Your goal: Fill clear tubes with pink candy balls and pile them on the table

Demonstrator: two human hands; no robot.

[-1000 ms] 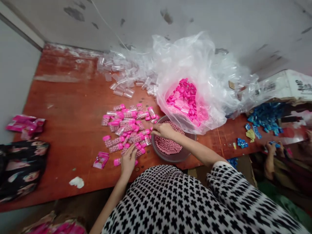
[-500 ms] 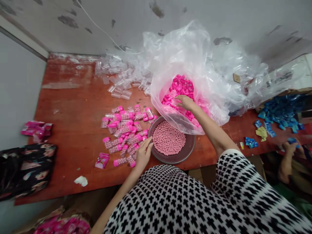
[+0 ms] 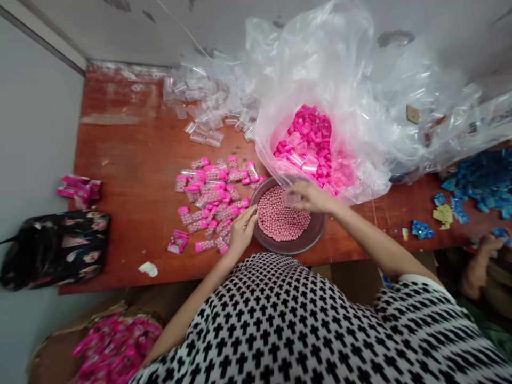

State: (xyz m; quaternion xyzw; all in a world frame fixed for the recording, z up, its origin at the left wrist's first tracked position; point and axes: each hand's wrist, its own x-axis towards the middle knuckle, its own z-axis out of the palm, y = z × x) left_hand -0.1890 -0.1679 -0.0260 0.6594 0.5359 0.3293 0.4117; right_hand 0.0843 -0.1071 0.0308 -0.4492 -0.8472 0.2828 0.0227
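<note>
A dark bowl (image 3: 319, 234) of small pink beads (image 3: 282, 221) stands at the table's front edge. At its left rim is my left hand (image 3: 243, 230), fingers closed against the edge. Over the beads, my right hand (image 3: 312, 196), slightly blurred, grips a small clear plastic container (image 3: 291, 199). Just behind the bowl lies an open clear bag (image 3: 266, 130) of bright pink caps (image 3: 310, 130), with a few clear containers on top. Left of the bowl is a pile of bead-filled bottles with pink caps (image 3: 216, 197).
Loose clear containers (image 3: 206, 133) lie at the back. A pink packet (image 3: 178, 241), pink wrappers (image 3: 80, 189) and a black floral bag (image 3: 80, 248) are at left. Below is a box of pink packets (image 3: 120, 346). At right, another person's hand (image 3: 490, 242) is near blue pieces (image 3: 484, 181).
My right hand has come out of the bag of caps and down over the bead bowl with a clear container. My left hand stays at the rim. The whole view has shifted.
</note>
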